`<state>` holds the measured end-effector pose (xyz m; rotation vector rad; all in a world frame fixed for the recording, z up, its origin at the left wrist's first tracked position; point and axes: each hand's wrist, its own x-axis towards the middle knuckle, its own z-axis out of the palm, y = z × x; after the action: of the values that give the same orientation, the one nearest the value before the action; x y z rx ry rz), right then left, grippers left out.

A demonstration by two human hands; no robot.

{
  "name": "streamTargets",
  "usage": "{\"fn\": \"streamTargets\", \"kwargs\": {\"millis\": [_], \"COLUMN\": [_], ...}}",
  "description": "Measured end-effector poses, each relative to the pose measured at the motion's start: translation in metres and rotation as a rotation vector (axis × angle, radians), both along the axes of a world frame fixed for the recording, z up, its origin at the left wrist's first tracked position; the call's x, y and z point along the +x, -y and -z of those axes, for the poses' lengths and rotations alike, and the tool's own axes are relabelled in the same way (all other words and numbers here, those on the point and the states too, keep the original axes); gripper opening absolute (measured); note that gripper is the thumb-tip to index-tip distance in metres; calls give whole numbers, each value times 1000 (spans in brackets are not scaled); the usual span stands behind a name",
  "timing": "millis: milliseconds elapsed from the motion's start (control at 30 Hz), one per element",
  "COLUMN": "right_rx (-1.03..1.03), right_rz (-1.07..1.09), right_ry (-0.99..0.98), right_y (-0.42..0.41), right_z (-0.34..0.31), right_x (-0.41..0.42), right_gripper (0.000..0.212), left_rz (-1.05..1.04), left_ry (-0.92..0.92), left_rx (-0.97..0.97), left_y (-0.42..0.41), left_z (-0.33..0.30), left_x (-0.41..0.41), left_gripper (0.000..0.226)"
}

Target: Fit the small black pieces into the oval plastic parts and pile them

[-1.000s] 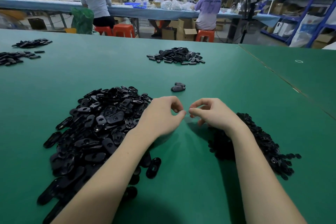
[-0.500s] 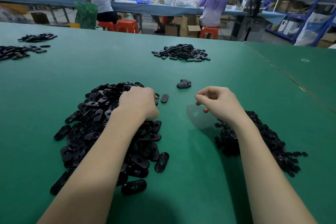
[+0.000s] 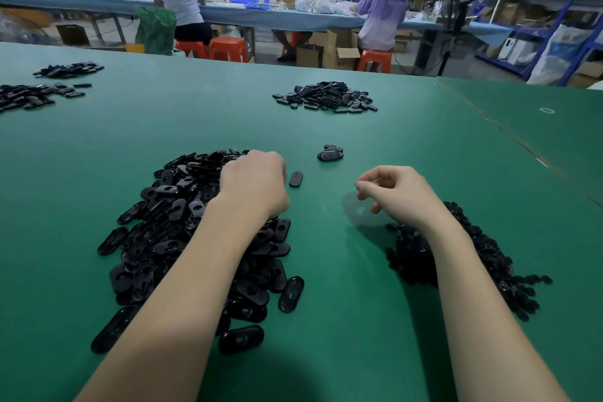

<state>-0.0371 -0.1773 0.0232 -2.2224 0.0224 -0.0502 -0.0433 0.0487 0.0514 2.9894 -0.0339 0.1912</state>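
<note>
A big heap of black oval plastic parts (image 3: 169,225) lies at the left on the green table (image 3: 359,320). My left hand (image 3: 253,184) rests on the heap's far right edge, fingers curled down into the parts and hidden, so what they hold cannot be told. One oval part (image 3: 296,179) lies alone just right of that hand. A heap of small black pieces (image 3: 489,258) sits at the right, partly under my right forearm. My right hand (image 3: 396,194) hovers left of it, thumb and forefinger tips together, other fingers curled, nothing visible between them. A few stacked oval parts (image 3: 330,153) lie beyond both hands.
Another pile of black parts (image 3: 326,98) lies farther back in the middle, and two more piles (image 3: 36,93) at the far left. A seam (image 3: 509,137) splits the table at the right. Beyond the table people sit at a blue bench, with shelving at the right.
My hands have parted. The left one moved left onto the oval heap, and a single oval part now lies beside it. The right hand drew slightly right and stays pinched.
</note>
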Motion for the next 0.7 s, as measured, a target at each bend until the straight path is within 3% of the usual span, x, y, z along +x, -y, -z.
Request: {"fn": "streamTargets", "kwargs": {"millis": [233, 567, 700], "right_rx": [-59, -89, -156], "right_rz": [-12, -33, -38], "right_ry": [-55, -84, -134], "right_y": [8, 11, 17], "right_z": [2, 5, 0], "right_x": [-1, 1, 0], "right_gripper": [7, 7, 8], "left_rz": [87, 32, 94], "left_ry": [-92, -72, -109], "left_rx": [-201, -251, -418], "left_y": [-6, -7, 1], "left_z": [14, 20, 17], "left_x": [3, 8, 8], "left_gripper": [21, 19, 11]}}
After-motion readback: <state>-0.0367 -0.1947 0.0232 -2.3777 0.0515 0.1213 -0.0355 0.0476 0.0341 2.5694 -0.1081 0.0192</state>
